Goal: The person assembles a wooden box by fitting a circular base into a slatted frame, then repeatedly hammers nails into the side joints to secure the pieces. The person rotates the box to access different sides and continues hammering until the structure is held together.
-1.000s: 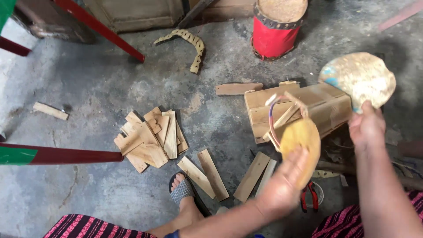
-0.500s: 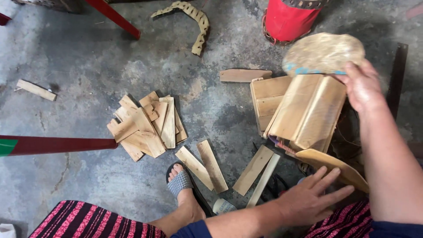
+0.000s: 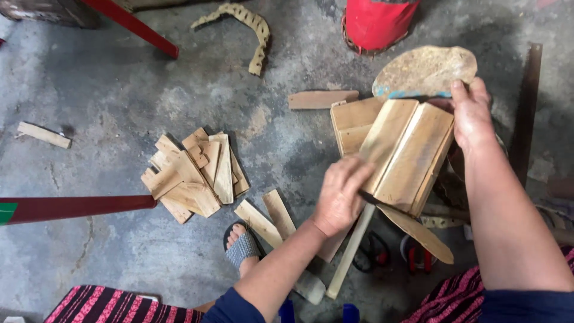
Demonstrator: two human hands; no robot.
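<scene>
A small box-like frame of pale wooden boards (image 3: 402, 154) stands tilted on the concrete floor at the right. My left hand (image 3: 342, 194) presses on its near left edge, fingers curled over the board. My right hand (image 3: 470, 113) grips its far right corner. A flat, round wooden disc (image 3: 426, 72) leans behind the frame, just above my right hand. A thin oval wooden piece (image 3: 417, 232) lies under the frame's near side.
A heap of short wood offcuts (image 3: 194, 173) lies at centre left, with loose slats (image 3: 270, 218) near my sandalled foot (image 3: 241, 246). A red drum (image 3: 381, 24) stands at the top. Red metal legs (image 3: 72, 206) cross the left side. Red-handled pliers (image 3: 373, 251) lie under the frame.
My left hand put down the oval wooden piece it held and moved up onto the frame's near edge. The frame turned under my right hand.
</scene>
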